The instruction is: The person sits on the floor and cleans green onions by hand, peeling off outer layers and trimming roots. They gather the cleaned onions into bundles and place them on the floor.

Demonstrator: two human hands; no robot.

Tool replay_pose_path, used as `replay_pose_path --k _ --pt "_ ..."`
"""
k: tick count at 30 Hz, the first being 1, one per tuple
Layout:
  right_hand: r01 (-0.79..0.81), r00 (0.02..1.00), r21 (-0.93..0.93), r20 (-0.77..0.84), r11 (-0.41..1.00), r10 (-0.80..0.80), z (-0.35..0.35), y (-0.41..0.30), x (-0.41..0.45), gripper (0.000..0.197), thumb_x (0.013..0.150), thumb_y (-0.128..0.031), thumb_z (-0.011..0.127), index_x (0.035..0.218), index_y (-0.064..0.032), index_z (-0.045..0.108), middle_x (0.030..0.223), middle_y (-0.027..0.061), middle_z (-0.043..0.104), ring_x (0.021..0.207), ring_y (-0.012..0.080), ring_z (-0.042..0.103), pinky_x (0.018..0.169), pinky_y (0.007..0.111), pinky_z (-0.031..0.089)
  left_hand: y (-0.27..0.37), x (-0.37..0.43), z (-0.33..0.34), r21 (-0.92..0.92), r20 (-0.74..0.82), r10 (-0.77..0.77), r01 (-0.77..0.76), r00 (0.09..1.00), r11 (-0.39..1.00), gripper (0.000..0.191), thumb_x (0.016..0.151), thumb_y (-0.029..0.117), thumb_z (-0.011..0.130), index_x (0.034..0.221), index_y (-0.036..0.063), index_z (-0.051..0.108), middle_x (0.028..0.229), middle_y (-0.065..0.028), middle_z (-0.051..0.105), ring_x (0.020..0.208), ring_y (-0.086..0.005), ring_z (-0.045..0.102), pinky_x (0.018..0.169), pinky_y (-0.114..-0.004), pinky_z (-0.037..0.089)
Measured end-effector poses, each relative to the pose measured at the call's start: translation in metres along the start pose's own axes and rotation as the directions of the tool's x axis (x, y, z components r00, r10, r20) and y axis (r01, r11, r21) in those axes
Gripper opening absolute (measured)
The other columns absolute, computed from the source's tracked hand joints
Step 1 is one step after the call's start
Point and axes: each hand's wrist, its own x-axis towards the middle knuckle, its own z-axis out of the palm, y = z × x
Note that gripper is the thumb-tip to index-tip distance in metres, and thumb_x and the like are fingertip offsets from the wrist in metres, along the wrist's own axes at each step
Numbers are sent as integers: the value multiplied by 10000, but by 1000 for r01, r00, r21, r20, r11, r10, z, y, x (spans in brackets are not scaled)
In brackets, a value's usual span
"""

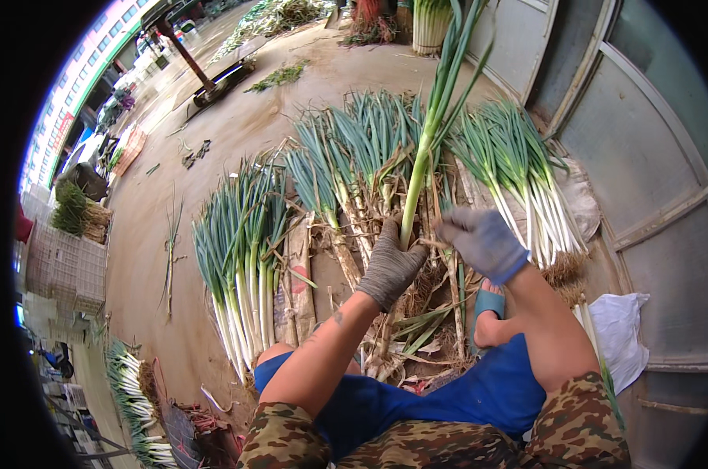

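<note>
My left hand (392,267), in a grey knit work glove, grips one large green onion (415,187) near its lower end. Its leaves point up and away from me. To the right, my gloved right hand (483,240) is slightly blurred, its fingers bent around a thin dry brown strip of leaf. Below and beyond my hands lies a pile of untrimmed green onions (354,158) with dry brown outer leaves. Cleaned green onions with white stalks form one pile on the left (242,264) and another on the right (530,187).
Peeled leaf scraps (418,328) litter the ground between my feet. A metal door panel (641,152) runs along the right. A white plastic bag (618,337) lies beside it. Stacked crates (67,264) stand far left, and a flat cart (225,73) is farther back.
</note>
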Motion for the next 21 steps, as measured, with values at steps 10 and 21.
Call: replay_pose_path --k 10,21 --pt "304 365 -472 860 827 357 31 -24 -39 431 891 -361 527 1232 -108 598 1120 197 648 1023 344 634 905 422 508 -15 5 -15 -442 143 -199 242 970 863 491 892 186 649 1323 65 446 867 -22 566 699 -89 552 469 -191 439" --pt "-201 903 913 33 355 428 6 26 29 196 966 -178 584 1096 -31 578 764 47 574 659 188 581 700 359 556 20 -46 59 -35 142 -223 231 964 972 211 953 180 604 1095 37 542 646 -22 536 485 -106 533 423 -267 450"
